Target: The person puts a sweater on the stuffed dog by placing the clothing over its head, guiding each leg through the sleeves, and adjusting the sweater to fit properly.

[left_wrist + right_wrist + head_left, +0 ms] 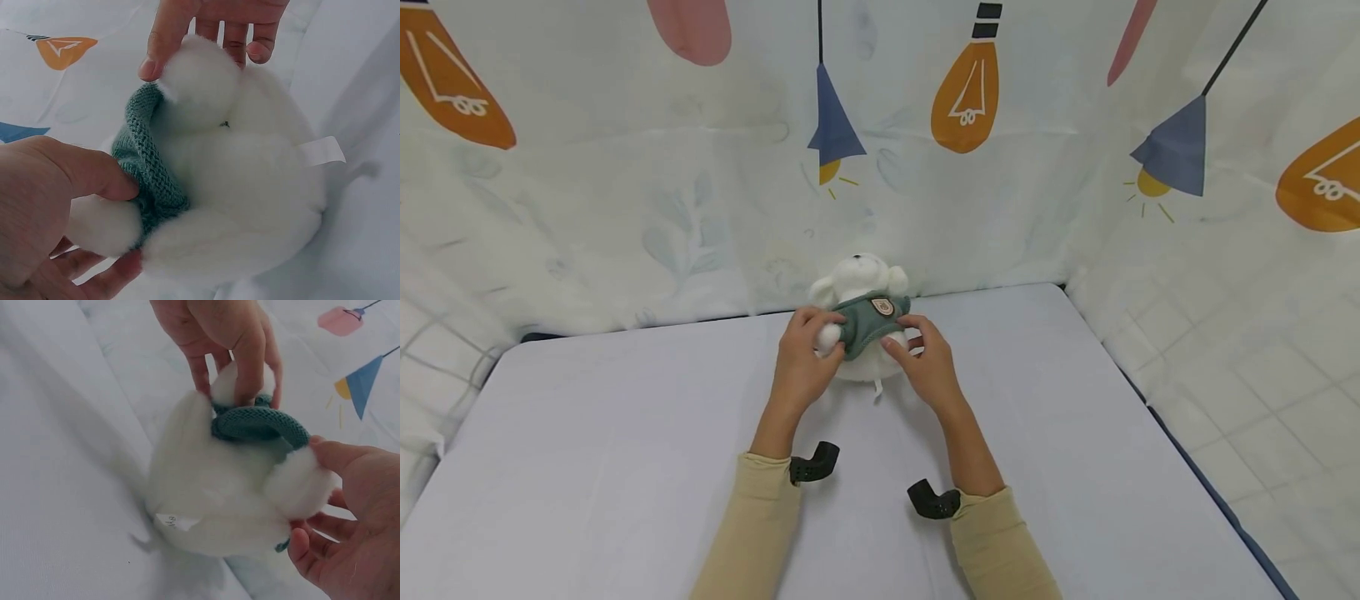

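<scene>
A white plush toy (859,279) in a green knitted sweater (868,323) is held at the far edge of the table, its head toward the wall. My left hand (801,358) pinches the sweater's sleeve by one white paw, thumb on the knit in the left wrist view. On the opposite side, my right hand (934,367) grips the other paw and the sweater's edge between thumb and fingers. The hem is pushed up, baring the fluffy body (250,181). A small white label (175,520) sticks out of the bottom seam. The toy's face is mostly hidden.
A white-covered table (625,450) spreads beneath both arms. Behind it hangs a pale curtain (737,208) printed with lamps and bulbs, close to the toy. Black curved pieces (815,463) stick out at both wrists, by the beige sleeves (748,525).
</scene>
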Available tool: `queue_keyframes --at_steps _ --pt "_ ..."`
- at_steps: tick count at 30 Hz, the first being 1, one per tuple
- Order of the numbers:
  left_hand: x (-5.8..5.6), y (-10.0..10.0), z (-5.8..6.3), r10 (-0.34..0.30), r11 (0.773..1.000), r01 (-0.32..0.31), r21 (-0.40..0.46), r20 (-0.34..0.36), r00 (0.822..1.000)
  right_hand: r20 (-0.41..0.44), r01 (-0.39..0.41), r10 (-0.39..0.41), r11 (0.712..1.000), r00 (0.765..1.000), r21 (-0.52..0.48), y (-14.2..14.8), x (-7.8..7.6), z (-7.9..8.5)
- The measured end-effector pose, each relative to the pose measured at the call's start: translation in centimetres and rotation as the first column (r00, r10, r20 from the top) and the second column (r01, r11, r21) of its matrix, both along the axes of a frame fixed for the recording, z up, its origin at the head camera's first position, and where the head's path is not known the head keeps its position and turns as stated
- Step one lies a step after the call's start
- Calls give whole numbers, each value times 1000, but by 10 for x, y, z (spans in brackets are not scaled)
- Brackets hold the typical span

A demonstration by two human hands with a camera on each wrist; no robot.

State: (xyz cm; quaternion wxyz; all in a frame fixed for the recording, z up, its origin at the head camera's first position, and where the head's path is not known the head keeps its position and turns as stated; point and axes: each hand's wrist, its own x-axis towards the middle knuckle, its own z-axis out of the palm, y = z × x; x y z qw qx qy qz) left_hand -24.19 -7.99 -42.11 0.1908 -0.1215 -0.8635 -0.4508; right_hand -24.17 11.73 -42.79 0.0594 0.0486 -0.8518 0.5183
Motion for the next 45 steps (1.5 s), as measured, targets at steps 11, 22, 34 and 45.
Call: queue_keyframes --at_steps 11,22,34,45 --pt "2 -1 5 92 994 -92 51 1 996 -10 7 -7 1000 1000 1 -1 -1 -1" --pt "1 -4 5 27 1000 -28 6 89 996 -41 -46 48 998 998 42 1 -1 0" --pt "-1 -4 -2 -8 998 15 -60 115 993 -74 -79 82 996 994 40 3 2 -5" --pt "-1 -6 -1 -50 993 64 -101 138 989 -87 -129 133 991 987 45 1 1 -2"
